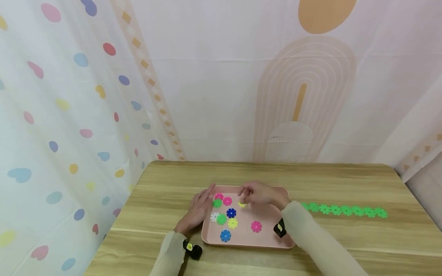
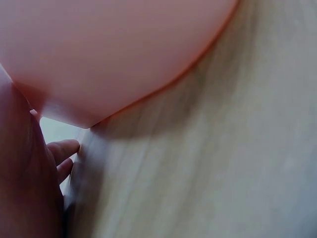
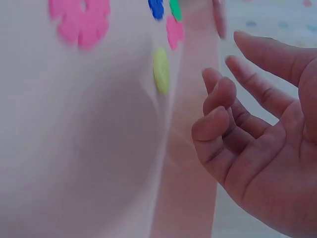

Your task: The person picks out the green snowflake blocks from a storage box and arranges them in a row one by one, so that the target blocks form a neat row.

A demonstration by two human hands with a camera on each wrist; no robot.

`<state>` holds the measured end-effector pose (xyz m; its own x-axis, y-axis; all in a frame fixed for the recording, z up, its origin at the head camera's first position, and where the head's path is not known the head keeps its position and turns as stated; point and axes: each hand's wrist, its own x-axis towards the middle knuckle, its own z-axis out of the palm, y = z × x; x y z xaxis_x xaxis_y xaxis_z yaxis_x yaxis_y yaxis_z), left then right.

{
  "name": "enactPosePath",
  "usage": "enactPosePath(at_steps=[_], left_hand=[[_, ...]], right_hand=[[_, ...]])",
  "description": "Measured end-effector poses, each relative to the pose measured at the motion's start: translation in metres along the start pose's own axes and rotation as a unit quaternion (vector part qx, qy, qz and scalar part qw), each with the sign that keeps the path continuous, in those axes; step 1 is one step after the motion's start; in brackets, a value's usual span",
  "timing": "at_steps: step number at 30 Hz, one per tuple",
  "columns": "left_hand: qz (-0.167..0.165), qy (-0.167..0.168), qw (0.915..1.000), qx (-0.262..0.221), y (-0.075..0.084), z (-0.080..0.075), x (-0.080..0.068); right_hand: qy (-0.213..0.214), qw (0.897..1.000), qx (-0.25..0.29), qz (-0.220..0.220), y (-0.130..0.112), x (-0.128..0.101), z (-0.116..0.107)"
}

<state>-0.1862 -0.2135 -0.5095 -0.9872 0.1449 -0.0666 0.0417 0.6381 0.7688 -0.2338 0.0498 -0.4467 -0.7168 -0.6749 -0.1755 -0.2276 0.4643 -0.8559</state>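
A pink tray (image 1: 241, 239) holds several notched, flower-shaped plastic discs in pink, green, white, blue and yellow. My left hand (image 1: 198, 211) rests along the tray's left rim with its fingers extended. Over the far part of the tray is my right hand (image 1: 259, 193), near a yellow disc (image 1: 242, 204). In the right wrist view, the thumb and index finger of the right hand (image 3: 262, 134) are apart, the other fingers loosely bent, with nothing between them. That view also has a pink disc (image 3: 81, 22). The left wrist view takes in only the tray's edge (image 2: 143, 99) and part of the hand.
To the right of the tray, a row of joined green discs (image 1: 346, 210) lies on the wooden table (image 1: 165, 180). My right sleeve (image 1: 310, 230) covers its left end. A patterned curtain (image 1: 214, 96) hangs behind and to the left of the table.
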Motion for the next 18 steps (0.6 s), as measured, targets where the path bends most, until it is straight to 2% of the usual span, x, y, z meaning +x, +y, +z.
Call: enactPosePath(at_steps=[4, 7, 10, 18], left_hand=[[-0.004, 0.002, 1.0, -0.001, 0.001, -0.001, -0.001], [-0.004, 0.005, 1.0, 0.004, 0.001, -0.002, -0.001], [0.002, 0.005, 1.0, 0.008, 0.001, -0.001, -0.001], [0.013, -0.003, 0.9998, 0.018, 0.001, 0.003, -0.001]], right_hand=[[-0.023, 1.0, -0.001, 0.003, -0.007, 0.013, 0.017], [-0.039, 0.999, -0.018, -0.027, -0.011, 0.022, 0.032], [-0.052, 0.997, -0.042, -0.039, -0.013, 0.029, 0.046], [-0.054, 0.997, -0.058, 0.009, -0.008, 0.033, 0.062]])
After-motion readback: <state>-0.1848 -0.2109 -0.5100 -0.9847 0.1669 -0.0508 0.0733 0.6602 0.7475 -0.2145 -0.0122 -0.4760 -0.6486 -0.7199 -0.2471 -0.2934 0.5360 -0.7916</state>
